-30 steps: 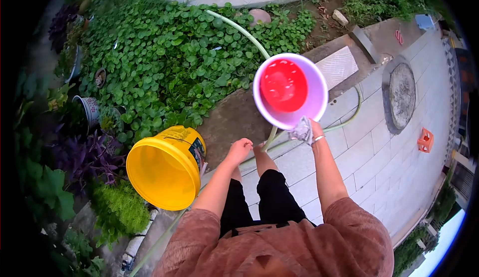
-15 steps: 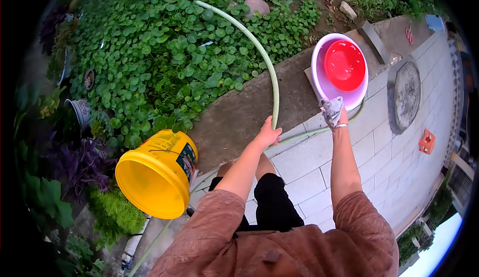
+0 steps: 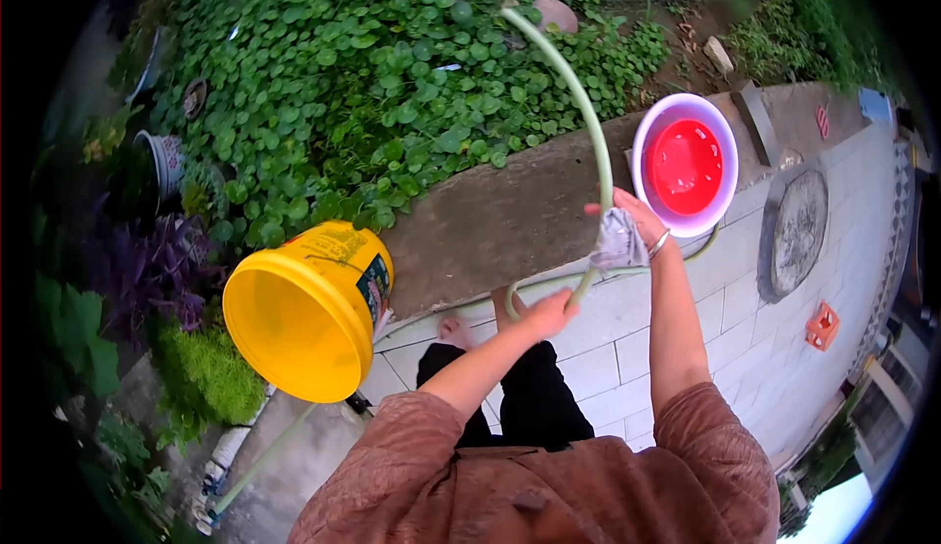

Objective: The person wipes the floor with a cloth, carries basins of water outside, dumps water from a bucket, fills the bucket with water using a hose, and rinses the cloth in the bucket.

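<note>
The pale green hose [image 3: 582, 98] curves up from my hands, its far end over the leafy plants. My left hand [image 3: 551, 315] is closed round its lower part, in front of my legs. Higher up, my right hand [image 3: 635, 222] holds a grey cloth [image 3: 619, 240] against the hose, fingers partly wrapped round both. Just right of that hand, a purple basin [image 3: 643, 142] with a red basin [image 3: 685, 166] inside it rests on the concrete ledge [image 3: 470, 230].
A yellow bucket [image 3: 294, 323] lies tipped at the left, its mouth toward me. Green plants [image 3: 372, 83] grow beyond the ledge. On the right are a round stone slab [image 3: 795, 233], pale paving and an orange crate [image 3: 822, 326]. Hose runs along the ledge's foot.
My right hand has left the purple basin, now on the ledge, and come to the hose with the cloth. My left hand has taken hold of the hose and lowered; the hose's upper part has swung right.
</note>
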Tool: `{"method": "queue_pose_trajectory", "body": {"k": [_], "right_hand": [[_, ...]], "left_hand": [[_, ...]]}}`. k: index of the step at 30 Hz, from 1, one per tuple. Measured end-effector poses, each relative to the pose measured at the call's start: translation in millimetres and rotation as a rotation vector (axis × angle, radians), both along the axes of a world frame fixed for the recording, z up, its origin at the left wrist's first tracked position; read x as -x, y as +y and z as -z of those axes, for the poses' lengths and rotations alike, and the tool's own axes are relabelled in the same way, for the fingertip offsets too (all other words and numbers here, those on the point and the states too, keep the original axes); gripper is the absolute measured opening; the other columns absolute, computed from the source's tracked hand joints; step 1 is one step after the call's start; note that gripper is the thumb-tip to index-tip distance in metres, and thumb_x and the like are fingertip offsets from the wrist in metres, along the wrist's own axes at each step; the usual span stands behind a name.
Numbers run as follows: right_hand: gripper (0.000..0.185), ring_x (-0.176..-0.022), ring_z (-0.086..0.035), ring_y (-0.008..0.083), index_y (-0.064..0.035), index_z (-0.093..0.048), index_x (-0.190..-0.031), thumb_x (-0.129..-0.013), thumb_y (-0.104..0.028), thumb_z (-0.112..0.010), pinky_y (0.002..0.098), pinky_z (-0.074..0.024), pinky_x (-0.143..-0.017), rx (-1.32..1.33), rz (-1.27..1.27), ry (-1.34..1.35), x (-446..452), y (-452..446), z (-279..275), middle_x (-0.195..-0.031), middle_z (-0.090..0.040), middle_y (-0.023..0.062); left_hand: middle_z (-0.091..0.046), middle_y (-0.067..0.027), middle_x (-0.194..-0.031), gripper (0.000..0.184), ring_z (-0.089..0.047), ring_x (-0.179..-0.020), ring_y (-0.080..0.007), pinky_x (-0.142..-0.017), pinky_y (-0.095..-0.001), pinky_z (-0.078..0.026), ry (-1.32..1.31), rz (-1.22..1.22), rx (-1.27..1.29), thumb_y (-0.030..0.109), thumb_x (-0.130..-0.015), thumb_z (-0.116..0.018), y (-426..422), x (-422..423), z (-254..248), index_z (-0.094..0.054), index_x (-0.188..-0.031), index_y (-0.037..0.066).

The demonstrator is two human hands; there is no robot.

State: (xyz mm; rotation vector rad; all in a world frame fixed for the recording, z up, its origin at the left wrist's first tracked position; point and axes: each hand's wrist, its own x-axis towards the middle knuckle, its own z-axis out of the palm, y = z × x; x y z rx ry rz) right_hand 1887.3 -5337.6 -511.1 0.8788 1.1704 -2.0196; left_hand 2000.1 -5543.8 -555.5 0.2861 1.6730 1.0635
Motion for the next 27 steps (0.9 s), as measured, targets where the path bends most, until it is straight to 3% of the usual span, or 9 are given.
{"method": "queue_pose_trajectory", "body": {"k": [2, 4, 6, 9, 12, 13, 18, 22, 27], "right_hand": [[0.032, -0.058, -0.054, 0.0093, -0.0059, -0.045, -0.106, -0.083, -0.028, -0.043, 0.0218, -0.0435, -0.048, -0.076, -0.178, -0.056, 22, -13, -35, -0.082, -0.058, 0.0083], [0.023, -0.059, -0.048, 0.006, -0.0069, -0.05, -0.084, -0.083, -0.029, -0.046, 0.02, -0.0403, -0.053, -0.189, -0.3, -0.049, 19, -21, -36, -0.071, -0.055, 0.0013], [0.023, -0.062, -0.045, 0.0045, -0.0074, -0.05, -0.077, -0.083, -0.029, -0.046, 0.0196, -0.0379, -0.056, -0.246, -0.312, 0.025, 8, -43, -60, -0.066, -0.049, -0.0018], [0.026, -0.065, -0.046, 0.0082, -0.0057, -0.047, -0.075, -0.083, -0.03, -0.044, 0.0228, -0.0391, -0.061, -0.385, -0.58, 0.255, -9, -78, -125, -0.068, -0.051, 0.0004], [0.03, -0.062, -0.052, 0.0169, -0.0051, -0.049, -0.078, -0.078, -0.035, -0.046, 0.0283, -0.0405, -0.059, -0.629, -1.046, 0.34, -32, -108, -192, -0.064, -0.054, 0.0061], [0.03, -0.062, -0.053, 0.0217, -0.0061, -0.05, -0.079, -0.078, -0.036, -0.046, 0.0309, -0.0406, -0.058, -0.701, -1.152, 0.351, -43, -123, -215, -0.063, -0.054, 0.0085], [0.029, -0.064, -0.053, 0.0322, -0.0084, -0.052, -0.081, -0.077, -0.037, -0.045, 0.0379, -0.041, -0.059, -0.913, -1.476, 0.35, -94, -191, -293, -0.063, -0.054, 0.0148], [0.032, -0.071, -0.053, 0.0336, -0.0082, -0.054, -0.084, -0.078, -0.038, -0.043, 0.0404, -0.0413, -0.064, -1.053, -1.534, 0.37, -125, -239, -308, -0.07, -0.056, 0.0168], [0.037, -0.087, -0.053, 0.0302, -0.0089, -0.055, -0.092, -0.079, -0.039, -0.039, 0.0384, -0.0405, -0.076, -1.288, -1.629, 0.343, -147, -288, -318, -0.091, -0.056, 0.0161]], "left_hand": [[-0.051, -0.0168, -0.078, 0.024, -0.049, -0.077, -0.0343, -0.066, -0.0398, -0.037, -0.053, -0.04, -0.054, 0.025, -0.079, -0.047, -16, -9, -22, -0.04, -0.081, 0.003], [-0.051, -0.0162, -0.084, 0.021, -0.05, -0.082, -0.0321, -0.069, -0.0386, -0.039, -0.049, 0.013, -0.015, 0.023, -0.078, -0.047, -32, -1, -47, -0.044, -0.085, 0.003], [-0.052, -0.0151, -0.087, 0.023, -0.05, -0.086, -0.0313, -0.074, -0.0372, -0.039, 0.099, 0.082, 0.088, 0.02, -0.077, -0.048, -49, 6, -78, -0.047, -0.093, 0.004], [-0.052, -0.0131, -0.094, 0.027, -0.05, -0.09, -0.0298, -0.077, -0.0354, -0.04, 0.241, -0.144, 0.019, 0.016, -0.077, -0.047, -92, -7, -92, -0.049, -0.102, 0.008], [-0.052, -0.0133, -0.095, 0.025, -0.05, -0.089, -0.0301, -0.076, -0.0352, -0.041, 0.42, -0.399, 0.022, 0.011, -0.076, -0.047, -184, 3, -160, -0.049, -0.1, 0.007], [-0.053, -0.0149, -0.09, 0.024, -0.051, -0.086, -0.0296, -0.074, -0.0343, -0.042, 0.686, -0.492, 0.028, 0.004, -0.074, -0.046, -224, -1, -179, -0.05, -0.098, 0.005], [-0.054, -0.0133, -0.084, 0.023, -0.05, -0.079, -0.0287, -0.068, -0.0356, -0.04, 1.423, -0.644, 0.911, -0.005, -0.068, -0.048, -440, -66, -308, -0.053, -0.09, 0.001], [-0.038, -0.0042, -0.121, 0.037, -0.035, -0.111, -0.027, -0.087, -0.0482, -0.029, 1.215, -0.467, 2.044, 0.008, -0.076, -0.045, -575, -152, -388, -0.043, -0.112, 0.017], [-0.028, -0.0024, -0.128, 0.041, -0.026, -0.117, -0.0277, -0.089, -0.0493, -0.027, 0.802, -0.682, 2.083, 0.007, -0.078, -0.04, -673, -203, -429, -0.04, -0.116, 0.022]]}}
